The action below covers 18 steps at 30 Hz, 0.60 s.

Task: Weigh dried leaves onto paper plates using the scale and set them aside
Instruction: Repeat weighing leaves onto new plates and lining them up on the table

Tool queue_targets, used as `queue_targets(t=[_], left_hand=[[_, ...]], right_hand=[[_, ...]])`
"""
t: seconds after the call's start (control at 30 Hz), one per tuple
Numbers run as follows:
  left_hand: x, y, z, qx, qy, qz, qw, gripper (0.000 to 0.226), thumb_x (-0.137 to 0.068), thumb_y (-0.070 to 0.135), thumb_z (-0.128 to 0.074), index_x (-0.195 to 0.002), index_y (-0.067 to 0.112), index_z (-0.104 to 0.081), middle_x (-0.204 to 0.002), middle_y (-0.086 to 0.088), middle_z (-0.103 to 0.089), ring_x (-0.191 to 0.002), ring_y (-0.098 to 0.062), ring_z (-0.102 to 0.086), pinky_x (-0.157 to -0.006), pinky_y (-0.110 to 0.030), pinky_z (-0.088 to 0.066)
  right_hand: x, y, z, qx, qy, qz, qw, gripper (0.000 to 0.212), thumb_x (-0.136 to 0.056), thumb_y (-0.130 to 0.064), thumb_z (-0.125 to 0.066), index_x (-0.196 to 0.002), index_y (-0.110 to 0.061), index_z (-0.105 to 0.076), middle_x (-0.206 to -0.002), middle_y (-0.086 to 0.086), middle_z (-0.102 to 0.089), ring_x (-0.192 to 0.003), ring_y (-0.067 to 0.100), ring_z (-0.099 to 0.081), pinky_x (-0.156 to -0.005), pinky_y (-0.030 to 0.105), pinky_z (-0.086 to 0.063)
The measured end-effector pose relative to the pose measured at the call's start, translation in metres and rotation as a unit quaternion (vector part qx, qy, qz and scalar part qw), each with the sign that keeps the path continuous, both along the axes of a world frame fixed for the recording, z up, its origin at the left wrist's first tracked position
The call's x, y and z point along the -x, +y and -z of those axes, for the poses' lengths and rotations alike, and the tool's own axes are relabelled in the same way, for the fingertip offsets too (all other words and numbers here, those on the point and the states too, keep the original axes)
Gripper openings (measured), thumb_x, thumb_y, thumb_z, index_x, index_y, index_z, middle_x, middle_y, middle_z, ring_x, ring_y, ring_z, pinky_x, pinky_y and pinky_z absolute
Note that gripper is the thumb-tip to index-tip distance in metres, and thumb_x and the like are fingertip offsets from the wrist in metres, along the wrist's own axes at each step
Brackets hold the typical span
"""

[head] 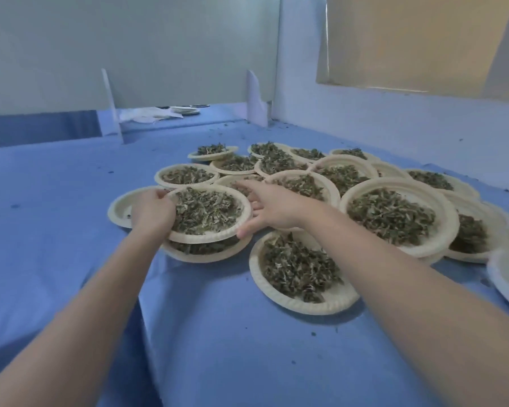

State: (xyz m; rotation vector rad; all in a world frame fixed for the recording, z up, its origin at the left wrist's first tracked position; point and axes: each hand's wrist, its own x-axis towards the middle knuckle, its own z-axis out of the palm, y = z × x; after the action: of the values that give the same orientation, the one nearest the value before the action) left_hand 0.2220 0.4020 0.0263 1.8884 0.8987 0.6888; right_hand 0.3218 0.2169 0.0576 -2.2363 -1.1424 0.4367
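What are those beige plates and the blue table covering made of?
The plate held between the left hand and right hand looks like matte pressed paper or pulp: dull beige with an embossed, ridged rim. The blue covering seems a thin cloth or nonwoven sheet, since it drapes in soft folds; which one, I cannot tell.

Both arms stretched forward
Left hand (152, 211) curled, gripping a rim; right hand (269, 207) fingers straight, thumb spread, touching the opposite rim.
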Motion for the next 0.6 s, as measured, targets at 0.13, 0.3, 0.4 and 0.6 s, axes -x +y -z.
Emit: queue_targets(t=[0.13,0.3,0.4,0.6], left_hand=[[0.006,0.007,0.012,0.000,0.031,-0.005,0.999,0.036,-0.092,0.012,-0.045,-0.126,0.006,-0.056,-0.121,-0.018,-0.061,-0.112,-0.035,-0.056,-0.098,-0.044,-0.044],[0.013,0.005,0.004,-0.024,0.047,-0.005,0.999,0.024,-0.086,0.009,-0.048,-0.106,0.009,-0.060,-0.104,-0.015,-0.065,-0.103,-0.035,-0.058,-0.090,-0.039,-0.047],[0.021,-0.013,-0.016,-0.063,0.046,-0.011,0.997,0.035,-0.087,0.007,-0.040,-0.118,0.013,-0.055,-0.108,-0.014,-0.062,-0.100,-0.034,-0.055,-0.072,-0.029,-0.039],[0.026,-0.099,-0.066,-0.098,-0.025,0.094,0.990,0.047,-0.087,0.004,-0.039,-0.132,0.013,-0.049,-0.125,-0.009,-0.057,-0.080,-0.017,-0.054,-0.067,-0.031,-0.040]], right_hand=[[0.001,0.011,0.011,0.037,0.017,-0.005,0.999,0.111,-0.068,-0.028,-0.085,-0.152,-0.022,-0.014,-0.152,0.005,-0.031,-0.136,0.023,-0.036,-0.112,0.038,-0.032],[0.013,0.008,-0.002,0.063,-0.010,0.004,0.998,0.113,-0.067,-0.030,-0.086,-0.152,-0.020,-0.012,-0.154,0.005,-0.029,-0.136,0.024,-0.035,-0.108,0.035,-0.035],[0.025,-0.002,-0.019,0.056,-0.037,0.008,0.998,0.103,-0.067,-0.031,-0.085,-0.149,-0.024,-0.022,-0.147,0.005,-0.039,-0.126,0.022,-0.046,-0.097,0.033,-0.042],[0.060,-0.047,-0.063,0.039,-0.073,0.035,0.996,0.110,-0.068,-0.035,-0.084,-0.152,-0.018,-0.013,-0.154,0.005,-0.029,-0.137,0.022,-0.035,-0.111,0.041,-0.033]])
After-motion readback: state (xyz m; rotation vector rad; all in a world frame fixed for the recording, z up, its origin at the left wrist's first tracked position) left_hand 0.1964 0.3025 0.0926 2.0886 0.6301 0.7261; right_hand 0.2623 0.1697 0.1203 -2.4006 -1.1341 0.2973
